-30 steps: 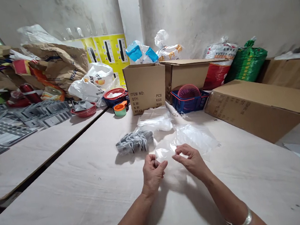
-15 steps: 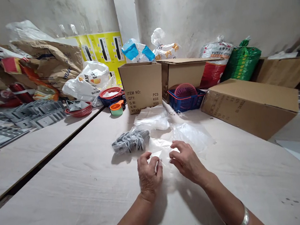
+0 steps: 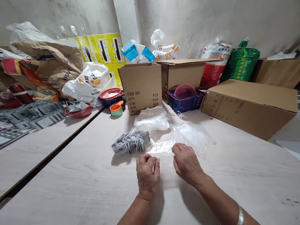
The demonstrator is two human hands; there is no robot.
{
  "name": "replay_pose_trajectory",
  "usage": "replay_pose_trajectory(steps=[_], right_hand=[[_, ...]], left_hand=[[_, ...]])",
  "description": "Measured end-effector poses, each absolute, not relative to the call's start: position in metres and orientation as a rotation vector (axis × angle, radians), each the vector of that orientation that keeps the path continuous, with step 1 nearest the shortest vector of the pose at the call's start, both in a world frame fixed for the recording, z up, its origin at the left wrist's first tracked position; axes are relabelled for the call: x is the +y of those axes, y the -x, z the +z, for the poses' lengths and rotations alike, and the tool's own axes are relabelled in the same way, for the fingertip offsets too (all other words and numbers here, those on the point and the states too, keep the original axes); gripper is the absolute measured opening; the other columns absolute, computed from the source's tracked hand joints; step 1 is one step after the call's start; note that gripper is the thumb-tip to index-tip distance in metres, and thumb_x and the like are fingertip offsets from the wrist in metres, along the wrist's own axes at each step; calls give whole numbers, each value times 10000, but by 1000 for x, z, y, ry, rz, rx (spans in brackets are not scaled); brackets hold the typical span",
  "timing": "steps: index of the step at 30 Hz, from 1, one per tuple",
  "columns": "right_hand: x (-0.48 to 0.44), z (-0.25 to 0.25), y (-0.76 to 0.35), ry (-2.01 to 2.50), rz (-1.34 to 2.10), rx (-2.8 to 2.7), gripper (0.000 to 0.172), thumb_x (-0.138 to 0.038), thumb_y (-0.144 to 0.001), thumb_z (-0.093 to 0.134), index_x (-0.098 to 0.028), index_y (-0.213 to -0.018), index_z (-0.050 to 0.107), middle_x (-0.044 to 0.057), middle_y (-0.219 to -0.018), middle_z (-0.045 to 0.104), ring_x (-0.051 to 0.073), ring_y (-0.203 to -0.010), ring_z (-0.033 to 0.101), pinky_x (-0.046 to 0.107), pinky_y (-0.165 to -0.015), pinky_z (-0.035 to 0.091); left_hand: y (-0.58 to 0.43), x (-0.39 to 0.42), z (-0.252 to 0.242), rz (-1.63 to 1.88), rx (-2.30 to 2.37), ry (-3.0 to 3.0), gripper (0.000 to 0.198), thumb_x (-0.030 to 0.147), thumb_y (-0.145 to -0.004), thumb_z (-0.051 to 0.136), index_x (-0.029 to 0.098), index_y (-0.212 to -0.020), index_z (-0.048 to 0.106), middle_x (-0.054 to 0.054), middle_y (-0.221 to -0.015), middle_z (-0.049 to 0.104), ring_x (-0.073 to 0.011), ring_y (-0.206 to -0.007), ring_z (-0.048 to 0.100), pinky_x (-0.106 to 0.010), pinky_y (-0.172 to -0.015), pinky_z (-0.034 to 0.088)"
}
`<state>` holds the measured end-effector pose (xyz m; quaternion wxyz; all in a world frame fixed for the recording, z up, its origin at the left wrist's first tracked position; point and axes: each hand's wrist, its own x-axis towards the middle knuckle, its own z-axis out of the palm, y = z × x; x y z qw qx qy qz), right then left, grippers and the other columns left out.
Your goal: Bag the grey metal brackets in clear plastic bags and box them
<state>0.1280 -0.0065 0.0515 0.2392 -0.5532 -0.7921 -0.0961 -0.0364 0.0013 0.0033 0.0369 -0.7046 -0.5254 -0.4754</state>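
Observation:
A clear plastic bag [image 3: 165, 157] is stretched between my two hands above the pale table [image 3: 75, 190]. My left hand [image 3: 147, 173] pinches its left side between thumb and fingers. On the other side, my right hand [image 3: 187, 163] has its fingers closed on the bag's right edge. Just beyond my left hand lies a clear-wrapped bundle of dark grey parts [image 3: 130, 142]. Clear bags [image 3: 152, 118] lie in front of the upright carton, and more clear bags [image 3: 191, 135] are spread beyond my right hand.
An upright carton [image 3: 141, 86] stands ahead, with a blue basket [image 3: 184, 100] to its right and a large carton [image 3: 250, 106] farther right. An orange and green tape roll [image 3: 116, 109], a red basket [image 3: 79, 111] and grey parts [image 3: 44, 115] are at the left.
My hands have moved slightly apart, and the bag between them is spread wider and flatter. The fingers of my right hand have closed on its edge.

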Motion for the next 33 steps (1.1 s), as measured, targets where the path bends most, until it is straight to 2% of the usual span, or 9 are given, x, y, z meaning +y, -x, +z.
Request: replay_pose_trajectory(steps=[6,10,13,18,23,33], right_hand=[[-3,49,-135,1786,-323,-2127,147,-42,-726,468,-169,-788,510,60,-801,530,195,-729,496,287,-616,322],[-1,40,-136,1852,-314,-2172,88,-94,-755,530,-182,-765,522,52,-771,543,193,-696,530,276,-558,290],[1,35,-137,1903,-287,-2182,88,-99,-771,527,-178,-732,532,41,-718,552,177,-635,543,269,-524,259],[-2,42,-137,1812,-394,-2045,129,-129,-810,453,-175,-712,523,31,-695,539,155,-605,510,267,-522,252],[-8,53,-132,1663,-445,-2052,96,-139,-783,478,-176,-704,518,34,-712,532,166,-664,503,270,-575,290],[-8,43,-128,1870,-261,-2246,132,-164,-817,486,-181,-711,563,43,-684,588,186,-589,577,276,-503,253]], left_hand=[[36,0,-3,-1327,-1714,2262,120,154,-770,512,192,-835,605,-67,-875,511,-221,-851,508,-372,-757,438],[34,-2,-3,-1228,-1827,2323,181,97,-718,496,180,-850,588,-59,-853,503,-210,-802,519,-345,-715,440],[34,-1,-3,-1175,-1881,2330,164,109,-730,482,179,-823,597,-51,-828,496,-187,-739,528,-310,-671,433],[38,3,-4,-1315,-1825,2285,149,190,-802,449,195,-812,598,-32,-751,513,-159,-646,524,-273,-615,423],[41,6,-8,-1520,-1687,2255,155,177,-786,440,206,-843,581,-41,-758,562,-187,-733,560,-298,-687,448],[37,3,-9,-1303,-1877,2267,131,174,-787,455,187,-862,562,-58,-819,550,-189,-709,549,-310,-645,445]])
